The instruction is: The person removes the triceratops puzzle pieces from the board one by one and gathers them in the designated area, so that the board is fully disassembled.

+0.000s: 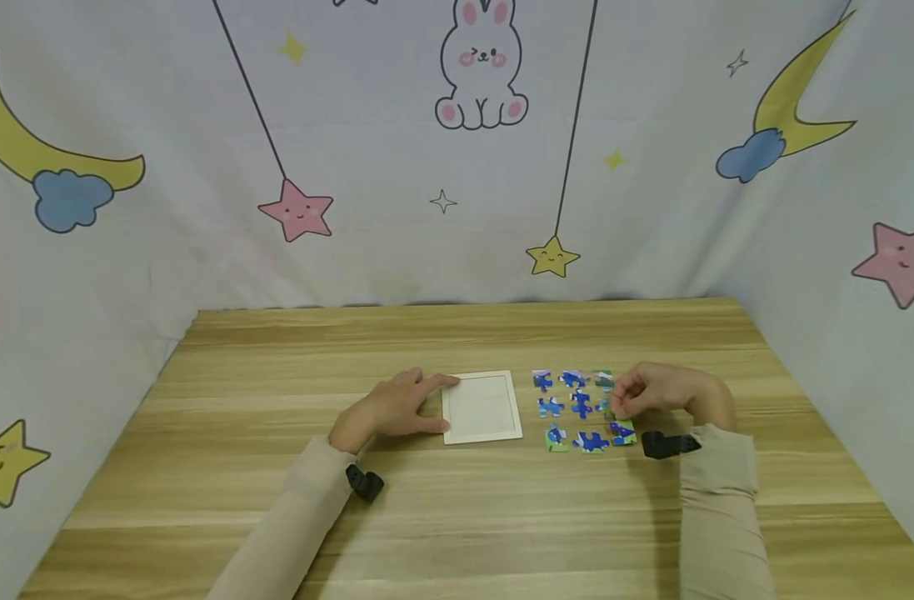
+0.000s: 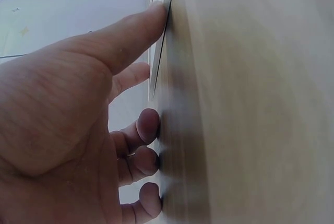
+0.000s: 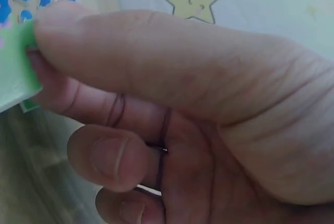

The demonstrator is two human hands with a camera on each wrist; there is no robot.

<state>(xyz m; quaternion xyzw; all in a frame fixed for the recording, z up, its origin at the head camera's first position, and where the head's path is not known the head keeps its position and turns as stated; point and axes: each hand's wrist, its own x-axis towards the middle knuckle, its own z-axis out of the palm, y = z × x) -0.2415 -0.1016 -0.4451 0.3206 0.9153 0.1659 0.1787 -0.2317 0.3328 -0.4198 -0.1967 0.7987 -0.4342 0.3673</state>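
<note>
A square white puzzle tray (image 1: 515,408) lies flat on the table. My left hand (image 1: 395,407) is at its left side, thumb and index finger stretched out and touching the tray's edge. In the left wrist view the other fingertips (image 2: 148,160) rest on the tabletop. To the right of the tray, blue and green jigsaw pieces (image 1: 591,442) lie spread in loose rows. Over the right end of these rows, my right hand (image 1: 665,390) pinches a green jigsaw piece (image 3: 15,70) between thumb and index finger. The hand hides part of the pieces beneath it.
The wooden table (image 1: 457,517) stretches on all sides of the tray and pieces. A white printed curtain (image 1: 397,250) hangs behind the table's back edge and along both sides.
</note>
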